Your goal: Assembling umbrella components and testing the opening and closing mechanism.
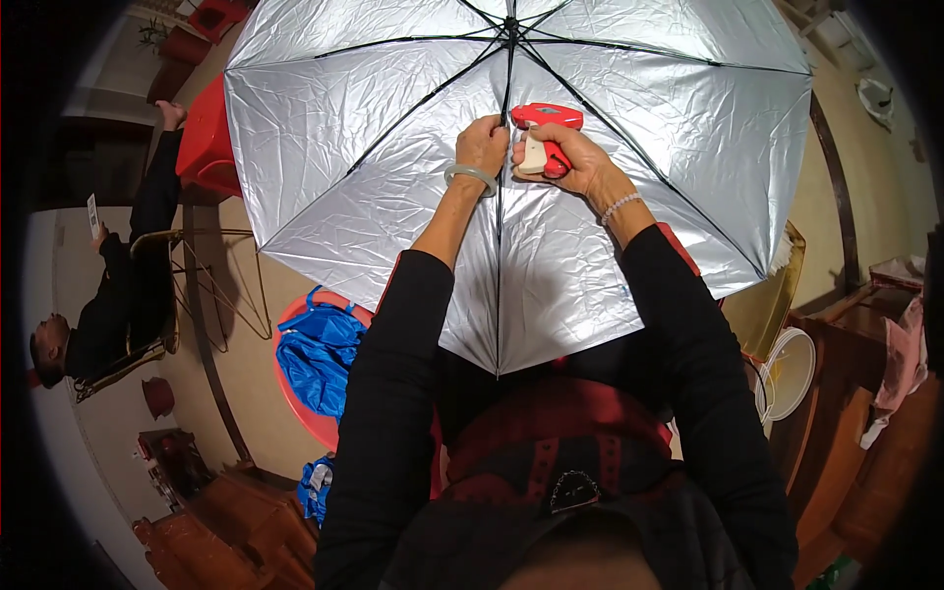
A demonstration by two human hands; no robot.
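Note:
A silver-lined umbrella [580,285] is spread open before me, its inside facing me. Black ribs [433,98] run out from a hub [510,31] at the top. My left hand [483,145], with a pale bangle at the wrist, has its fingers closed on the rib that runs down the middle. Close beside it, my right hand [578,155] is wrapped round the handle of a red and white tagging gun [547,118]. The gun's nose points left, toward the left fingertips. What exactly the left fingertips pinch is partly hidden.
Left of my lap is a pink tub [287,379] with blue fabric [322,356]. Another person [108,285] sits on a metal-framed chair at far left, near a red plastic stool [208,143]. At right are a white bucket [790,374] and wooden furniture [836,462].

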